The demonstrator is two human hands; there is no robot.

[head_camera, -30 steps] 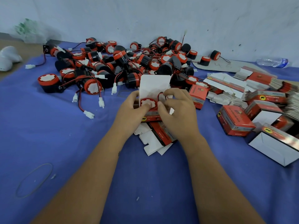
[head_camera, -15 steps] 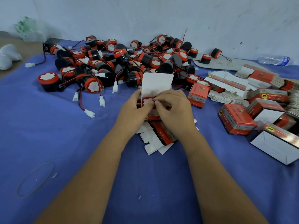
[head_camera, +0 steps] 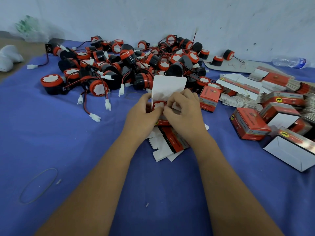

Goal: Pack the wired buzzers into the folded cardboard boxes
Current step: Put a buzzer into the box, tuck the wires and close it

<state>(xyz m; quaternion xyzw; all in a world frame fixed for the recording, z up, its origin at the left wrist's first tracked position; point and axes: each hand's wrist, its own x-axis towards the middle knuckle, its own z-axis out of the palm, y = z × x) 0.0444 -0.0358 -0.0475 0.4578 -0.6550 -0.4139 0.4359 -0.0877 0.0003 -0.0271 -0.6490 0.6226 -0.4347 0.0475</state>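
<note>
A red cardboard box (head_camera: 160, 122) stands on the blue cloth with its white lid flap (head_camera: 168, 86) upright. A red-faced buzzer (head_camera: 157, 105) sits inside its open top. My left hand (head_camera: 143, 116) grips the box's left side, thumb at the buzzer. My right hand (head_camera: 184, 111) curls over the box's right side, its fingertips pinching at the buzzer's edge and a white side flap. A big pile of black and red wired buzzers (head_camera: 122, 65) lies behind the box.
Flat unfolded boxes (head_camera: 170, 143) lie under my wrists. Closed red boxes (head_camera: 248, 125) and stacks of flat boxes (head_camera: 242, 89) fill the right side. A large open white carton (head_camera: 289, 150) sits at the right edge. A rubber band (head_camera: 39, 184) lies near left. A water bottle (head_camera: 289, 62) lies far right.
The buzzer's wire, looped beside my right fingers a second ago, is out of sight. My right fingers have closed in over the box's top, and the buzzer sits lower.
</note>
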